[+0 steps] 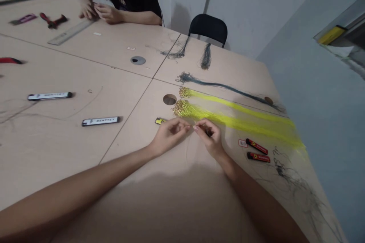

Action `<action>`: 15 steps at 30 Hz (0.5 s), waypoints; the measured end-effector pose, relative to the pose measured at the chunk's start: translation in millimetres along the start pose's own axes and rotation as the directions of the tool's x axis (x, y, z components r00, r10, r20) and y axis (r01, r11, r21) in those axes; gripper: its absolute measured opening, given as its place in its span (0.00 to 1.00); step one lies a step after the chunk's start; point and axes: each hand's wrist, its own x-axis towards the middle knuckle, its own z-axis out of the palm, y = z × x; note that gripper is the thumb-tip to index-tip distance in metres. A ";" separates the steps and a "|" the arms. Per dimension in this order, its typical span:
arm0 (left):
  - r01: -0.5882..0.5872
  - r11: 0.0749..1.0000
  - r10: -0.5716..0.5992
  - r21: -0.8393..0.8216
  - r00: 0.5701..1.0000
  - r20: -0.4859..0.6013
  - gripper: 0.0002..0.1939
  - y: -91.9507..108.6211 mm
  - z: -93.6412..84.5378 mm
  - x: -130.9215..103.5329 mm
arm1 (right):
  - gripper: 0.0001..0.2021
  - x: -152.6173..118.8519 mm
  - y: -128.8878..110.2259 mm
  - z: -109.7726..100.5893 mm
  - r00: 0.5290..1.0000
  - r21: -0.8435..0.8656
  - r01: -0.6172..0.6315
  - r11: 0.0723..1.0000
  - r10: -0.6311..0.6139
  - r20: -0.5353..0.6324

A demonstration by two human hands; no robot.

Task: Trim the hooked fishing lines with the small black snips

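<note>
My left hand point(172, 133) pinches a tiny hook-like piece point(190, 125) between thumb and forefinger. A thin pale line point(186, 148) hangs below the fingertips. Close beside it, my right hand point(209, 133) has thumb and forefinger pressed together; what they hold is too small to make out. Just beyond both hands lies a bundle of yellow lines point(234, 122) with golden hooks point(180, 108) at its left end. A second yellow bundle point(228, 102) and a dark green bundle point(228, 86) stretch behind it. A yellow-labelled item point(160, 120) is partly hidden by my left hand.
Red-and-black lighters point(258, 157) and tangled dark lines point(299, 186) are at the right. White-labelled lighters point(101, 121) lie left. A round hole point(170, 99) is in the table point(137, 95). Across it, another person's hands point(108, 13) are near a ruler point(71, 32) and pliers point(53, 21).
</note>
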 end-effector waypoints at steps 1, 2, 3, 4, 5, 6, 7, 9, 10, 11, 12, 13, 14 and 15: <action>-0.001 1.000 0.001 -0.002 1.000 -0.007 0.09 -0.1 0.2 0.0 | 0.10 0.1 0.0 -0.1 1.000 -0.003 -0.005 1.000 0.005 0.001; -0.003 1.000 0.003 -0.003 1.000 -0.015 0.09 -0.2 0.5 -0.1 | 0.10 0.3 0.1 -0.2 1.000 -0.005 -0.006 1.000 0.006 -0.001; -0.004 1.000 0.004 -0.003 1.000 -0.025 0.09 -0.2 0.7 -0.1 | 0.10 0.5 0.2 -0.2 1.000 -0.008 -0.005 1.000 0.005 -0.003; -0.004 1.000 0.004 -0.001 0.999 -0.034 0.09 -0.3 0.8 -0.1 | 0.10 0.7 0.2 -0.3 1.000 -0.010 -0.004 1.000 0.004 -0.005; -0.005 1.000 0.005 0.003 0.999 -0.042 0.10 -0.4 0.8 -0.2 | 0.10 0.9 0.2 -0.4 1.000 -0.012 0.000 1.000 0.000 -0.006; -0.006 1.000 0.007 0.008 0.999 -0.048 0.10 -0.6 0.6 -0.2 | 0.10 1.1 0.2 -0.5 1.000 -0.011 0.003 1.000 -0.004 -0.006; -0.007 1.000 0.008 0.014 0.999 -0.051 0.10 -0.8 0.3 -0.2 | 0.09 1.2 0.1 -0.6 1.000 -0.010 0.007 1.000 -0.007 -0.004; -0.010 1.000 0.012 0.024 0.999 -0.052 0.11 -1.3 -0.5 -0.5 | 0.10 1.4 0.0 -0.9 1.000 -0.011 0.009 1.000 -0.008 0.009; -0.013 1.000 0.014 0.026 0.999 -0.051 0.11 -1.7 -0.9 -0.7 | 0.10 1.4 -0.1 -1.0 1.000 -0.015 0.006 1.000 -0.006 0.018; -0.016 1.000 0.017 0.027 0.999 -0.049 0.11 -2.0 -1.2 -0.9 | 0.10 1.5 -0.2 -1.1 1.000 -0.022 0.000 1.000 0.000 0.029; -0.019 0.999 0.020 0.027 0.999 -0.047 0.11 -2.3 -1.4 -1.1 | 0.10 1.4 -0.4 -1.1 0.999 -0.030 -0.006 1.000 0.007 0.040; -0.022 0.999 0.023 0.027 0.998 -0.051 0.11 -2.6 -1.4 -1.3 | 0.11 1.4 -0.6 -1.1 0.999 -0.036 -0.009 0.999 0.011 0.051; -0.025 0.999 0.027 0.027 0.998 -0.059 0.11 -2.8 -1.3 -1.4 | 0.11 1.3 -0.8 -1.0 0.998 -0.039 -0.010 0.999 0.012 0.063; -0.030 0.999 0.032 0.028 0.997 -0.069 0.10 -2.9 -1.1 -1.4 | 0.11 1.1 -1.2 -0.9 0.997 -0.042 -0.007 0.999 0.010 0.074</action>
